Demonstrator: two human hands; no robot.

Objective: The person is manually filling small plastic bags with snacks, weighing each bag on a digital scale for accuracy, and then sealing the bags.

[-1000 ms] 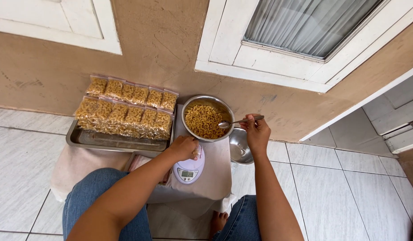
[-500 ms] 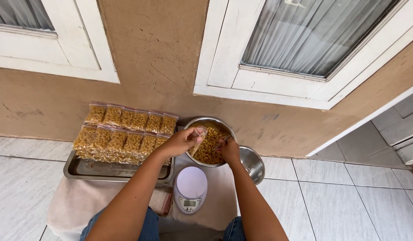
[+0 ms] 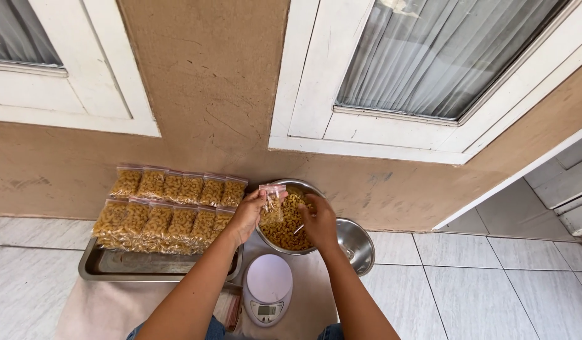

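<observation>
My left hand (image 3: pixel 247 215) holds a small clear plastic bag (image 3: pixel 271 203) upright by its left side, over the left rim of a steel bowl (image 3: pixel 316 189) full of golden macaroni-shaped snacks. The bag has some snacks in it. Over the bowl's middle, my right hand (image 3: pixel 318 220) grips a spoon, only its handle showing near the fingers. A white digital kitchen scale (image 3: pixel 267 288) lies below the bowl with nothing on it.
A steel tray (image 3: pixel 114 267) on the left carries two rows of several filled snack bags (image 3: pixel 171 211). An empty steel bowl (image 3: pixel 359 242) sits right of the full one. All rest on a pale cloth on tiled floor against a brown wall.
My left hand left the scale, rose and now holds a small bag over the bowl. My right hand moved from the empty bowl to over the full one. The view tilted up.
</observation>
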